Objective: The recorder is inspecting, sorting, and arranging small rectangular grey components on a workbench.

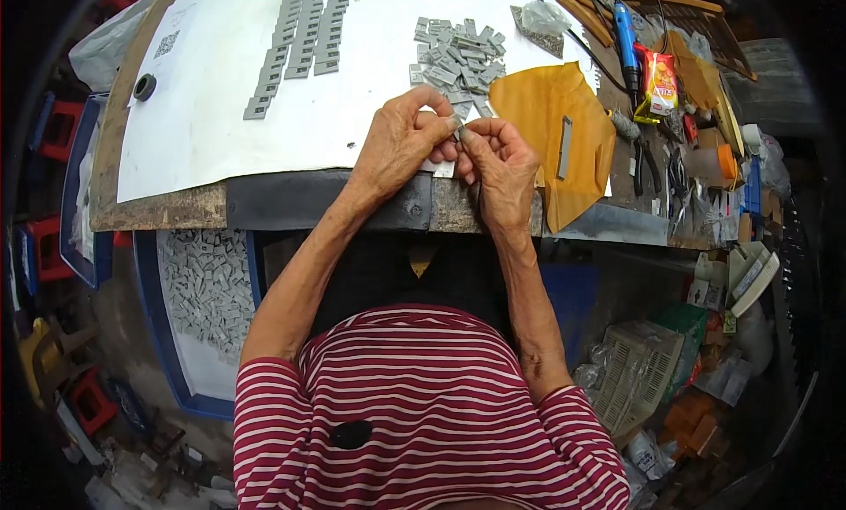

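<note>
Near the front edge of the table, my left hand [401, 142] and my right hand [504, 168] meet fingertip to fingertip. Both pinch a small grey part [459, 133] that the fingers mostly cover. Just beyond them lies a loose pile of small flat grey parts [460, 56]. Rows of similar grey parts [304, 34], lined up edge to edge, lie farther left on the white sheet [207, 114]. Beside my right hand is a sheet of brown paper [520, 96], with a narrow grey strip [565, 147] on it.
A black ring [144, 87] sits at the left. To the right are a blue powered screwdriver [627, 48], a red snack packet [659, 83], pliers [648, 166] and a plastic bag of small pieces [539, 30]. Below left, a blue tray [159, 307] holds many grey parts.
</note>
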